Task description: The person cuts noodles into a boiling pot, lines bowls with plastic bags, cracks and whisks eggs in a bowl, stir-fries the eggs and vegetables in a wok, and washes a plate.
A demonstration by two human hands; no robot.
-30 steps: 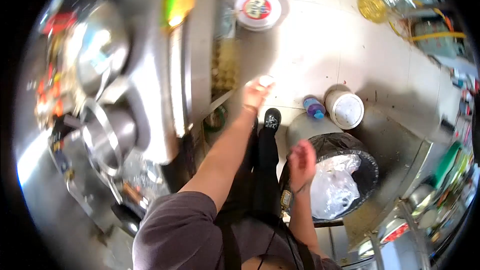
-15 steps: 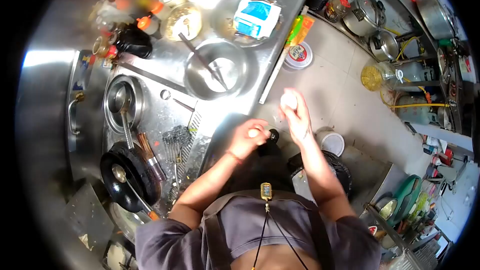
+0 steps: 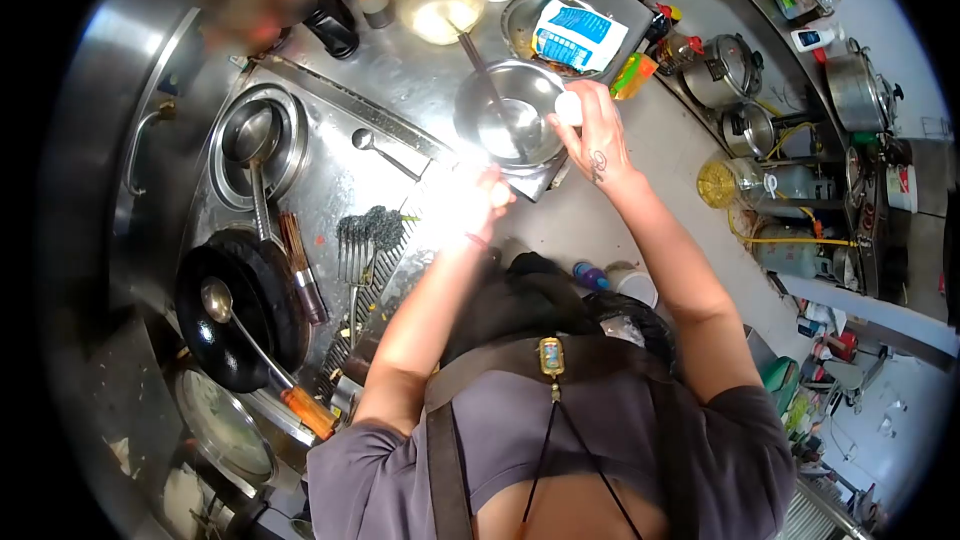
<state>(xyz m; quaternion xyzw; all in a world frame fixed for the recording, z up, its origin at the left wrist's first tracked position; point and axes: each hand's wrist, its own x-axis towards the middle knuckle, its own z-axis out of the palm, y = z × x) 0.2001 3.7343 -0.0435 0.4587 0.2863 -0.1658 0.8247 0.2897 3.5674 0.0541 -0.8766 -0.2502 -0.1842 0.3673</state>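
Right hand (image 3: pixel 602 135) pinches egg (image 3: pixel 568 109) beside bowl (image 3: pixel 538 90), left hand (image 3: pixel 487 202) apart, grip unclear in glare; keep pressure light.

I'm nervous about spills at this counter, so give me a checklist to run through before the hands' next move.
1. Grip of the right hand on the white egg: ok, held in the fingers.
2. Grip of the left hand: cannot tell, glare washes out what it may hold.
3. Support for the metal bowl: ok, it stands on the steel counter, though near the edge.
4. Inside of the bowl free of utensils: not ok, a dark stick-like utensil leans in it.
5. Egg touching the bowl's rim: cannot tell, depth is unclear.
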